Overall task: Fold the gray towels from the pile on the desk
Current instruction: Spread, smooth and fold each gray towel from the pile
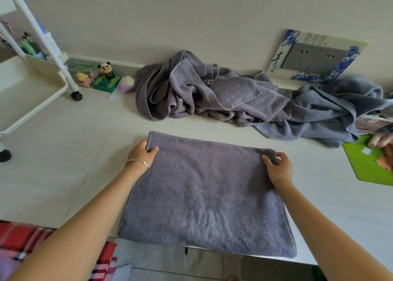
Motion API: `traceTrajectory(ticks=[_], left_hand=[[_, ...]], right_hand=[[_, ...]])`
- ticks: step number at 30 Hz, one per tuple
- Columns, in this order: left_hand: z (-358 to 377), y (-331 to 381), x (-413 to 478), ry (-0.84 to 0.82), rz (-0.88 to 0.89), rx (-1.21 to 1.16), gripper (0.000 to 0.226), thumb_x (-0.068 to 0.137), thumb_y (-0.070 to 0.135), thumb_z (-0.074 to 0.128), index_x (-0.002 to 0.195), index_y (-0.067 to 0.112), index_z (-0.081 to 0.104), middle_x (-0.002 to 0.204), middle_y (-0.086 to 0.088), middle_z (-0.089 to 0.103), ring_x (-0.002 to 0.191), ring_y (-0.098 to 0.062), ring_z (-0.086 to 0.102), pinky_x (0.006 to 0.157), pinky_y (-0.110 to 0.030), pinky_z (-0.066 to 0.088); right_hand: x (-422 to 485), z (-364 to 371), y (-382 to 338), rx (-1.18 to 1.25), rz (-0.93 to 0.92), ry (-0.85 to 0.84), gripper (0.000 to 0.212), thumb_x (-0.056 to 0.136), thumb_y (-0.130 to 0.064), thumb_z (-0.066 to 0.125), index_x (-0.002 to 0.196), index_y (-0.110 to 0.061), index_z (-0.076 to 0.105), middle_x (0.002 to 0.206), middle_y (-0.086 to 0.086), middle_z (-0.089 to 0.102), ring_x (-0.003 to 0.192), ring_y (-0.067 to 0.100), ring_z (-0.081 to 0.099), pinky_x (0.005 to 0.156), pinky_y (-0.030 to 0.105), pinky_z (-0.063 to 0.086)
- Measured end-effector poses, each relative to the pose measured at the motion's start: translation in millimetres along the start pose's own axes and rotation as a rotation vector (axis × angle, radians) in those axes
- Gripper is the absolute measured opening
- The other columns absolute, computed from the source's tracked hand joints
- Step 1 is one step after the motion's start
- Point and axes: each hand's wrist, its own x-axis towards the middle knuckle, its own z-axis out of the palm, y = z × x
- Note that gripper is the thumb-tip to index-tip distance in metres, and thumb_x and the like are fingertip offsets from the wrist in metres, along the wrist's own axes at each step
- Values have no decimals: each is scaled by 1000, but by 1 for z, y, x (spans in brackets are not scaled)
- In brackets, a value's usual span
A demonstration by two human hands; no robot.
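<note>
A gray towel [204, 191] lies flat and folded on the desk [70, 163] in front of me, its near edge hanging slightly over the desk's front. My left hand [142, 153] pinches its far left corner, thumb on top. My right hand [277, 167] pinches the far right corner, where the cloth bunches a little. Behind it, against the wall, sits the pile of crumpled gray towels [204, 91], running right into a bluish-gray towel [331, 110].
A white rolling cart [32, 89] stands at the left with small toys [104, 76] beside its wheel. At the right edge a green cutting board [370, 165] holds food and another person's hand [381, 141]. A wall socket panel [314, 57] sits above the pile.
</note>
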Motion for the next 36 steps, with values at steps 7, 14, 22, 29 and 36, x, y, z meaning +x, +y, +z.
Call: traceTrajectory(ticks=[7,14,22,29,36], left_hand=[[5,2,4,81,72,-4,27,93,28,54,107,5,58,100,-19,64,91,-37,59,72,-35,40],[-4,11,5,-152,-131,-2,54,86,37,64,122,0,46,124,-16,54,113,-33,53,91,-37,41],[-38,-47,-81,-458,-172,-28,28,80,38,70,92,13,70,92,-2,69,86,-16,63,75,-23,50],[-24,-48,-104,-164,-8,-131,27,92,17,57,114,1,60,113,-14,65,107,-29,60,84,-28,42],[-20,-53,-114,-126,2,-149,30,92,27,56,96,-1,64,89,-17,65,83,-28,60,64,-32,41]], right_hand=[[13,3,-5,26,-13,61,28,86,-16,65,110,-2,57,108,19,65,99,31,60,83,30,40],[10,-16,-5,107,147,-164,51,82,-25,72,124,-3,52,116,13,60,96,19,53,85,29,42],[-75,-70,38,-47,190,-403,26,87,-30,65,104,-11,64,98,6,65,92,24,61,85,38,52],[-97,-66,46,-95,64,-255,23,89,-25,63,79,-5,57,73,12,63,69,27,55,53,28,38],[-122,-56,59,-14,80,-101,29,89,-31,63,89,-1,62,85,16,65,78,29,57,59,31,41]])
